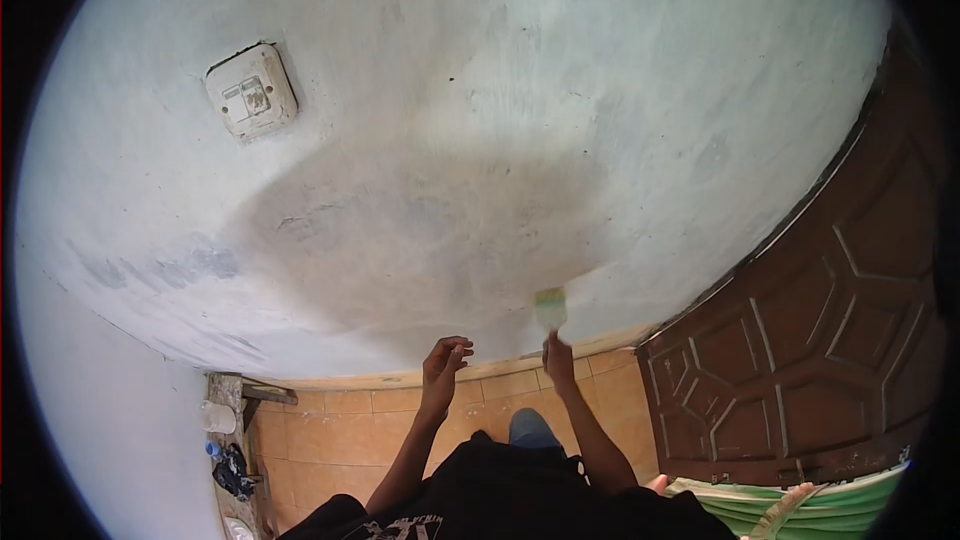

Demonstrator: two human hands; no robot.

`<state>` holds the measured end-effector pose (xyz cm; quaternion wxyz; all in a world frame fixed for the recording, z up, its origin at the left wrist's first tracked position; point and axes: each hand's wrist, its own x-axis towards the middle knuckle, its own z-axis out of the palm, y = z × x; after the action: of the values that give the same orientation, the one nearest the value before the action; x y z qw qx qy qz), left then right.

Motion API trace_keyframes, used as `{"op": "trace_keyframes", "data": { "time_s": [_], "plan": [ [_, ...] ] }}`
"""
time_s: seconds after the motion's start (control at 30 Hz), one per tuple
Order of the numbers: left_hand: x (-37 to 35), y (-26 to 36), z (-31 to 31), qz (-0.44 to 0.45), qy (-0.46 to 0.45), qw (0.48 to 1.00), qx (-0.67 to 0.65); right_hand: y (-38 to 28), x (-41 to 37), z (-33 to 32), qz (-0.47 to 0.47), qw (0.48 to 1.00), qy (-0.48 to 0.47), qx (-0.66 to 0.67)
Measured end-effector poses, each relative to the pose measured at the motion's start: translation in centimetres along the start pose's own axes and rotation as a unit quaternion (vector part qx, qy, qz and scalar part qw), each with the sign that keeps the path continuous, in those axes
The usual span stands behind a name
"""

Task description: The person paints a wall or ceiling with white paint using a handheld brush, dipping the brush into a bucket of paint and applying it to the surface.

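Note:
My right hand (558, 354) is closed round the handle of a flat, pale green tool (551, 308), a brush or scraper. The tool points up, its wide end at or close to the whitish wall (400, 60). To its left, my left hand (448, 358) is raised near the wall's lower part, fingers curled and partly apart, with nothing visible between them. A shadow and grey patches lie on the wall above both hands.
A worn switch plate (252, 92) sits on the wall at the upper left. A wooden bench (228, 390) at the lower left holds a white container (218, 417) and a black bag (233, 472). On the right are a brown panelled door (800, 340) and green cloth (840, 508).

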<state>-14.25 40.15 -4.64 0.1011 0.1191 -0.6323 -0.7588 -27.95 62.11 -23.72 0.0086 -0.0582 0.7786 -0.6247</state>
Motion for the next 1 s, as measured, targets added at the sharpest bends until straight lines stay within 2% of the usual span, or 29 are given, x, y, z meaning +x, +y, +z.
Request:
{"op": "trace_keyframes", "data": {
  "time_s": [0.03, 0.13, 0.2, 0.23, 0.27, 0.3, 0.37, 0.4, 0.47, 0.6, 0.63, 0.73, 0.8, 0.87, 0.97, 1.0],
  "plan": [
    [-0.3, 0.0, 0.0, -0.005, 0.002, 1.0, 0.006, 0.0, -2.9, 0.1, 0.105, 0.994, 0.022, -0.013],
    [-0.3, 0.0, -0.1, -0.01, 0.006, 1.0, 0.013, -7.3, -4.0, -1.3, 0.191, 0.972, 0.03, 0.135],
    [-0.3, -0.3, -0.1, -0.01, 0.007, 1.0, 0.01, -12.5, -0.5, -2.9, 0.069, 0.984, 0.045, 0.156],
    [-0.2, -0.5, 0.0, -0.006, 0.006, 1.0, 0.007, -16.9, 0.9, -3.7, 0.058, 0.984, 0.063, 0.159],
    [-0.2, -0.6, 0.2, -0.002, 0.005, 1.0, 0.004, -20.3, 2.5, -4.4, 0.002, 0.982, 0.068, 0.175],
    [-0.2, -0.6, 0.4, -0.005, 0.004, 1.0, 0.007, -22.0, 4.0, -5.2, -0.058, 0.98, 0.046, 0.183],
    [-0.1, -0.6, 1.2, -0.008, 0.003, 1.0, 0.011, -23.6, 6.9, -5.3, -0.014, 0.972, 0.054, 0.227],
    [-0.1, -0.5, 1.6, -0.009, -0.003, 1.0, 0.013, -23.9, 7.5, -5.4, 0.009, 0.967, 0.058, 0.248],
    [0.0, -0.6, 2.6, -0.011, -0.013, 1.0, 0.012, -15.7, 9.6, -3.7, -0.083, 0.983, 0.079, 0.141],
    [0.2, -1.1, 4.3, -0.014, -0.019, 1.0, 0.013, -7.5, 4.2, -2.7, -0.046, 0.994, 0.048, 0.083],
    [0.3, -1.2, 4.7, -0.017, -0.018, 1.0, 0.016, -6.7, 2.7, -3.1, -0.011, 0.991, 0.045, 0.127],
    [0.9, -1.5, 6.3, -0.021, -0.018, 0.999, 0.022, -9.0, 3.9, -6.0, -0.043, 0.991, 0.09, 0.092],
    [1.0, -1.5, 7.9, -0.02, -0.024, 0.999, 0.017, -16.8, 4.8, -9.3, -0.048, 0.982, 0.049, 0.177],
    [1.4, -1.3, 9.4, -0.012, -0.029, 0.999, 0.009, -21.0, 6.3, -11.5, -0.025, 0.972, 0.015, 0.235],
    [1.8, -1.1, 11.7, -0.006, -0.012, 1.0, -0.004, -17.8, 9.0, -12.5, -0.03, 0.98, -0.02, 0.195],
    [1.9, -1.2, 12.4, -0.002, -0.012, 1.0, -0.011, -15.0, 9.6, -12.1, -0.03, 0.983, -0.023, 0.179]
  ]
}}
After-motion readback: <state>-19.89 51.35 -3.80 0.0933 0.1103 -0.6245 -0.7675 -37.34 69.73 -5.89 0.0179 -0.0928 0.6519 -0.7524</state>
